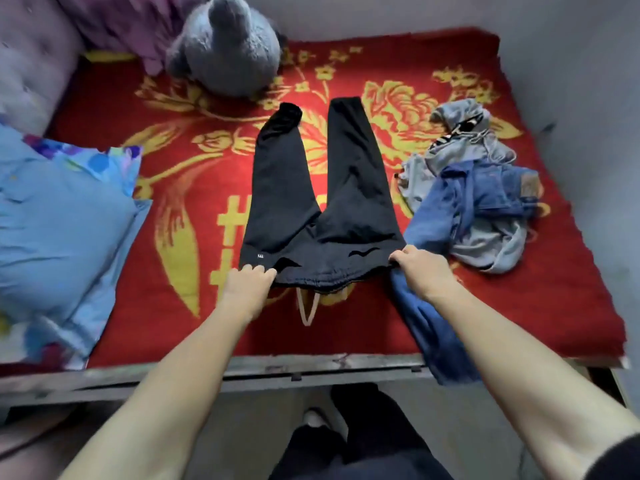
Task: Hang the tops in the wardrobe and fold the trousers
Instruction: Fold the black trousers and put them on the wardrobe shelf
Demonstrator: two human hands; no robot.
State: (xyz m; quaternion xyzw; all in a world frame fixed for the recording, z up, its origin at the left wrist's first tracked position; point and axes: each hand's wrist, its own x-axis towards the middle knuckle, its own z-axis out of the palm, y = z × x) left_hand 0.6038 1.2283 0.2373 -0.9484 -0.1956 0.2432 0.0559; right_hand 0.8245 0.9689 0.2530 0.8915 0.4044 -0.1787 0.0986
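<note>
Down at the bottom edge, dark-clad legs (349, 445) on a grey floor, close against the worn bed frame (242, 370). Reaching out over that frame with 2 bare forearms, spread apart, backs of the hands up. Gripping the left corner of the waistband (322, 277) with the left hand (247, 284), fingers curled down onto the fabric. Pinching the right corner with the right hand (420, 268), thumb and bent fingers closed on the cloth. Between the 2 hands, a beige drawstring (306, 308) looping out of the waistband toward the bed edge. Beyond, black trousers (332, 202) laid flat mid-bed on the red blanket (207, 209), 2 legs splayed in a V away from the camera, left cuff rumpled. Under the right forearm, a blue garment (426, 327) touching the trousers' right hip and draping over the bed edge. Farther right, a heap of denim (491, 199) and pale grey-blue tops (467, 140), just beside the right trouser leg. Off to the left, a blue pillow (59, 220), well apart from the trousers. At the far end, a grey plush toy (225, 50) near the left cuff, beside purple bedding (138, 26).
</note>
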